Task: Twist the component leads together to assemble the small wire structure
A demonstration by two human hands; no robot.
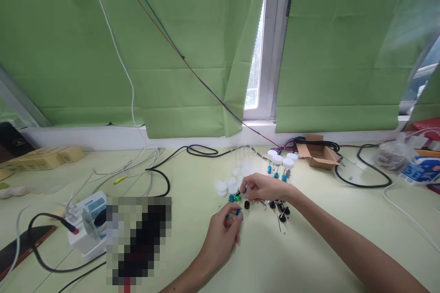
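Note:
My left hand (222, 231) pinches a small blue part (239, 213) between thumb and fingertips, just above the table. My right hand (263, 187) is closed with its fingertips bent down over the small parts; a speck of blue shows at them, and what they hold is mostly hidden. Between the hands lie a blue piece (231, 198), a green piece (238, 198) and a black knob-like part (246, 204). Several white round caps (222, 187) sit just beyond my left hand. Under my right wrist are black parts with thin metal stems (282, 218).
Clear vials with white caps (277, 160), blue parts inside, stand behind my right hand. Beyond are clear tubes (245, 158), an open cardboard box (319, 153) and black cable (364, 186). A white power strip (85, 245) with cords stands left; a blue packet (421, 169) lies right.

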